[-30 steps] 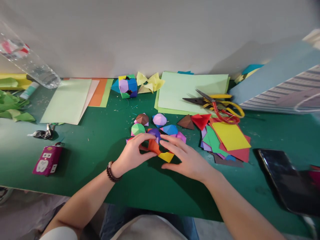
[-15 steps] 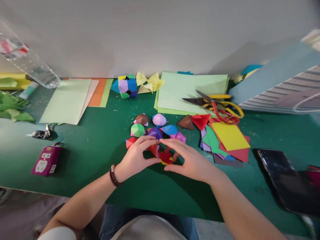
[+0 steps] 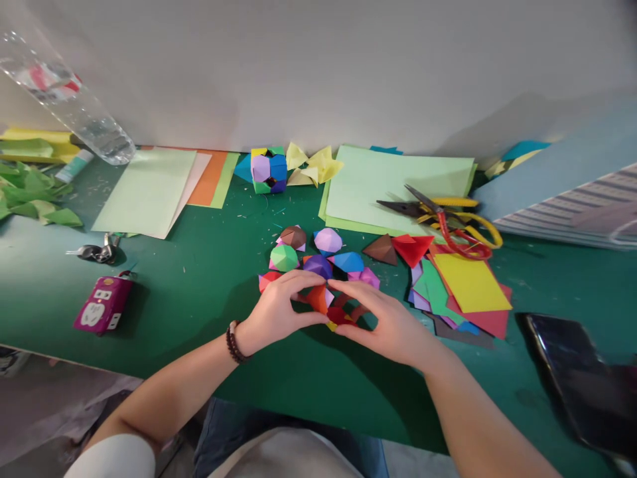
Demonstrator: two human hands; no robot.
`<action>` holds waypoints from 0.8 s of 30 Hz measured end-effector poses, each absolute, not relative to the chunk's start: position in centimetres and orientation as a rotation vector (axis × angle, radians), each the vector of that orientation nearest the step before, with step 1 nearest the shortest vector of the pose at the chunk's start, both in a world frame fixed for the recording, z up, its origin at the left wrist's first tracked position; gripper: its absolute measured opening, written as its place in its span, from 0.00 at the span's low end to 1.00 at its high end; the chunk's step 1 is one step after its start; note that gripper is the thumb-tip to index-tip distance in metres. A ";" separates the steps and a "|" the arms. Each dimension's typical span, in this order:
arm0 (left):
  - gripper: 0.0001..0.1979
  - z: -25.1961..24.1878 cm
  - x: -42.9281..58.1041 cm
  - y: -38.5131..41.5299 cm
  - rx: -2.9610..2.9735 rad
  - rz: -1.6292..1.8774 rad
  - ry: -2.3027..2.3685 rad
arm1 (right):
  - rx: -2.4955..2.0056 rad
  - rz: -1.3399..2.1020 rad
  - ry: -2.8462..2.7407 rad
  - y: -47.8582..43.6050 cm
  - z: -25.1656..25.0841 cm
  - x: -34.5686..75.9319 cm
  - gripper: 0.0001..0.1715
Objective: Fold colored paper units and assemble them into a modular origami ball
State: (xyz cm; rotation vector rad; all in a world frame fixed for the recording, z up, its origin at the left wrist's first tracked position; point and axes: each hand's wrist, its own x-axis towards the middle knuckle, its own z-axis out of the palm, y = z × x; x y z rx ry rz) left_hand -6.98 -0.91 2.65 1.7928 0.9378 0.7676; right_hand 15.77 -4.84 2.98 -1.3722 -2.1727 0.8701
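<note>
My left hand and my right hand meet over a cluster of folded paper pieces on the green table. Both pinch the same orange, red and yellow folded paper piece between thumbs and fingertips. Just beyond my fingers lie more folded units: a green one, a brown one, a lilac one, a purple one and a blue one. A beaded bracelet sits on my left wrist.
A multicoloured paper cube stands by the wall. Yellow and red scissors lie on pale green sheets. Coloured paper squares pile up at right, a dark phone nearer. Left: keys, a magenta box, a plastic bottle.
My hands have drawn closer together over the folded piece; the yellow part that showed a second ago is now mostly covered. The view has shifted slightly down and left.
</note>
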 end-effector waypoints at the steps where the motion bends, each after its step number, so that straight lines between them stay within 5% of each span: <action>1: 0.27 2.7 -7.0 -1.0 1.782 0.765 0.937 | -1.362 0.859 -2.184 -4.8 3.0 15.8 0.35; 7: 0.27 2.6 -7.0 -0.9 1.728 0.688 0.935 | -1.334 0.950 -2.159 -4.8 3.2 16.7 0.39; 14: 0.28 2.3 -6.8 -0.8 1.722 0.617 0.900 | -1.413 0.315 -2.060 -2.7 3.2 17.2 0.18; 24: 0.28 1.5 -6.5 -1.3 1.614 0.610 0.849 | -1.298 0.081 -2.706 1.4 3.9 12.9 0.29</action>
